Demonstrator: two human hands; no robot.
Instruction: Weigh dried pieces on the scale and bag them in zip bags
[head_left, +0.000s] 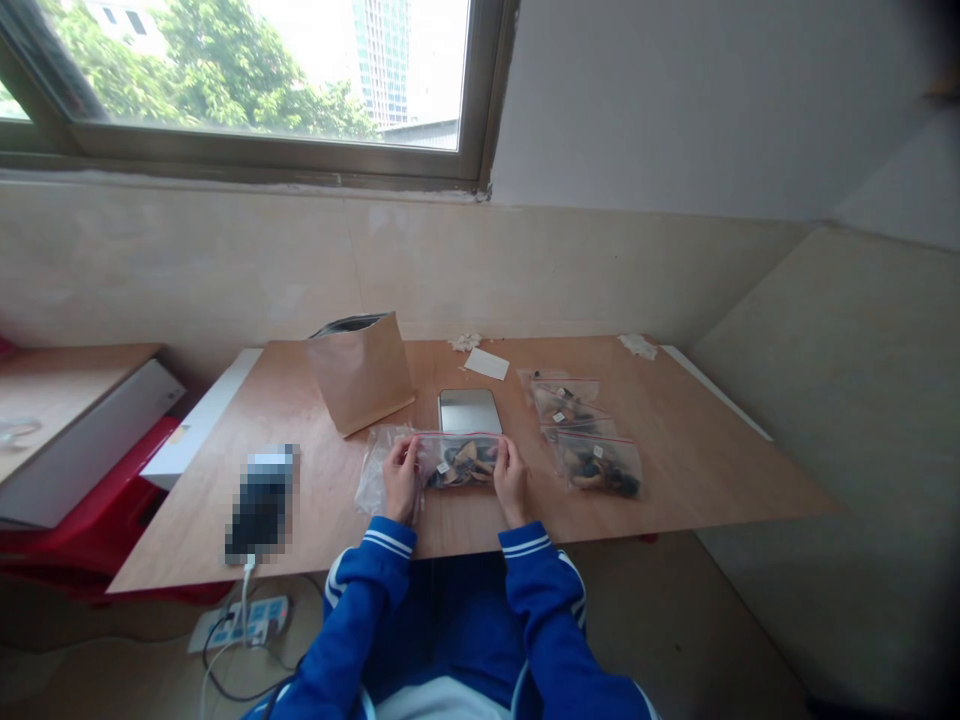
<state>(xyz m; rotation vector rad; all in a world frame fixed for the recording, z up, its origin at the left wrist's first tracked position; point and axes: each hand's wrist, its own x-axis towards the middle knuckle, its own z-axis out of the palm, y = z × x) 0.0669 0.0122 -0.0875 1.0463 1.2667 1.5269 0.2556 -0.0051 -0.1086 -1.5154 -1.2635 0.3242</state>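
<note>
A clear plastic zip bag with a red strip along its top edge (461, 458) is held up between the two hands at the near side of the wooden bench (697, 460), just in front of a silver, flat, rectangular device (469, 410). The left hand (400, 482) pinches its left upper corner between thumb and fingers, and the right hand (511, 482) has the same pinching grip at the right upper corner. Whether its lower edge touches the bench cannot be told.

The bag looks light and limp, its film probably slick; the dark and tan curled pieces (476, 464) inside look dry and perhaps brittle. The upper corners, by the strip, seem the sound place to take hold, sparing the contents from squeezing.

Beside the left hand lies a loose heap of crumpled clear plastic bags (373, 478), with no filling visible. To the right, overlapping red-stripped clear bags (598, 470) hold similar dark pieces and small white labels. Behind, on the left, an upright brown paper pouch (361, 375) gapes at its top, its inside hidden.
</note>
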